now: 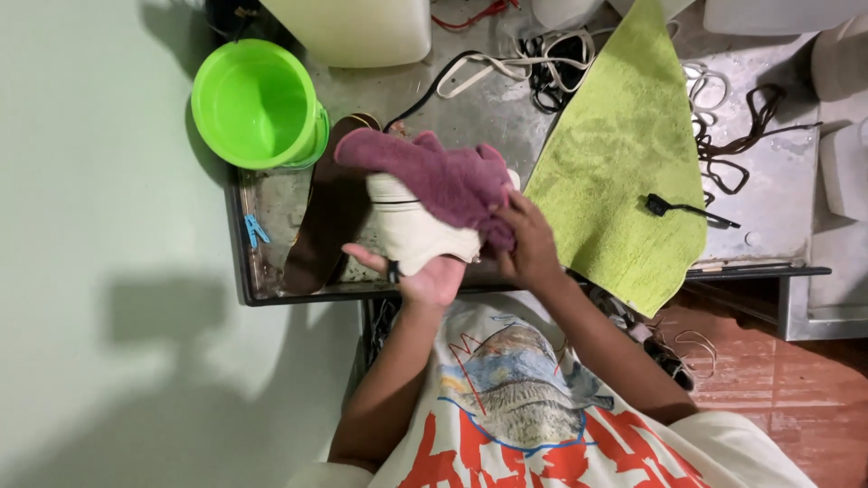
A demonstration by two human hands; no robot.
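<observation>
Printed shirt fills the foreground. Above it, left hand cups a white shoe from below; right hand presses a maroon cloth over it, hiding probably its toe, above the metal tray.

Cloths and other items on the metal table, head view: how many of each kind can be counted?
Purple cloth, pressed on the shoe by the right hand: 1
Green towel: 1
White shoe, resting on the left hand: 1
Green bucket: 1
Small black brush: 1
Blue clothespin: 1
Total: 6; the tangled laces at the back are too jumbled to count.
</observation>
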